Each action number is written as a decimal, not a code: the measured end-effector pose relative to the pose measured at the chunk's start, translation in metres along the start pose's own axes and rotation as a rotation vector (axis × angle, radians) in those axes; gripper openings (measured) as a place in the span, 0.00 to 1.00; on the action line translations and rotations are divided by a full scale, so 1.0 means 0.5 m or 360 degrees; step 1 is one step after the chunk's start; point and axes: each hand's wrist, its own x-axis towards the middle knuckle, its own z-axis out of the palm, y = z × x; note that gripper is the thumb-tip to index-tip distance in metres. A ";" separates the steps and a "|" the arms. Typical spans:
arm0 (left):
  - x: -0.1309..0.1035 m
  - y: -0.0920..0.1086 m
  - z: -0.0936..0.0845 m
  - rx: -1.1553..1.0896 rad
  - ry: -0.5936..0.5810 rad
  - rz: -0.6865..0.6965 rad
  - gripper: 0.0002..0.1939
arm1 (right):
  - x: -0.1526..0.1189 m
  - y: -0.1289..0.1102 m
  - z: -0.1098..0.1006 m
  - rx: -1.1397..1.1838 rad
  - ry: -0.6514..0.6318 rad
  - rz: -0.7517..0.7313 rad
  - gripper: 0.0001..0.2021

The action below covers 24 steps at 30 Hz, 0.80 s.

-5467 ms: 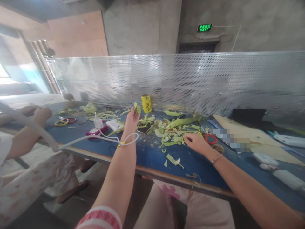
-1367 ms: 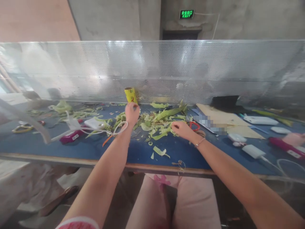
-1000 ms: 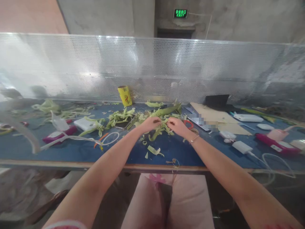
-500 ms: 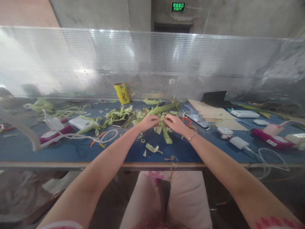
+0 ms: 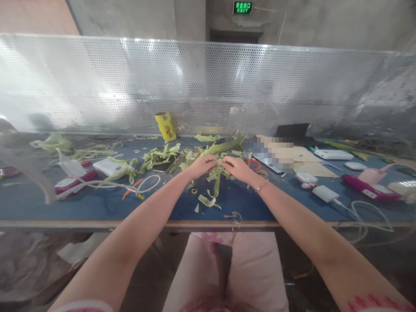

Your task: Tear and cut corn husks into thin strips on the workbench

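Over the middle of the blue table, my left hand [image 5: 204, 166] and my right hand [image 5: 237, 169] are close together, fingers pinched. Between them is a bunch of pale green corn husk [image 5: 216, 184], with a strip hanging down toward me. My fingertips cover most of the bunch. Just behind my hands lies a long green husk-wrapped piece [image 5: 224, 147] among more leaves. An orange-red loop handle [image 5: 254, 164], perhaps of scissors, shows to the right of my right hand. Loose husk scraps [image 5: 208, 201] lie in front.
A husk pile [image 5: 159, 157] lies over a dark device at left. Behind it a yellow cardboard tube [image 5: 165, 127] stands tilted by a perforated metal screen [image 5: 208, 86]. Magenta power strips with white cables [image 5: 372, 188] sit at both sides. A phone-like slab [image 5: 268, 163] and brown paper lie at right.
The broad leaf that hung below my hands is now a narrower strip, turned further left. Both hands stay in nearly the same place, still pinching the husk.
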 end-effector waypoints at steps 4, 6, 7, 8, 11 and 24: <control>0.005 -0.006 -0.006 -0.0023 0.0067 0.0008 0.13 | 0.001 -0.005 -0.004 0.0064 0.0055 0.0009 0.09; 0.009 -0.012 -0.007 -0.0111 0.0107 0.0034 0.13 | 0.002 -0.008 -0.003 0.0137 0.0079 0.0010 0.09; 0.011 -0.016 -0.007 -0.0160 0.0125 0.0046 0.13 | 0.003 -0.008 -0.002 0.0171 0.0090 0.0008 0.09; 0.013 -0.019 -0.006 -0.0206 0.0142 0.0049 0.13 | 0.004 -0.008 0.000 0.0203 0.0101 0.0005 0.08; 0.019 -0.024 0.000 -0.0308 0.0212 -0.0008 0.13 | 0.006 -0.006 0.006 0.0301 0.0099 0.0006 0.08; -0.002 -0.005 -0.006 -0.1128 -0.0074 -0.0590 0.22 | 0.007 0.021 -0.013 0.0337 0.0433 0.0185 0.10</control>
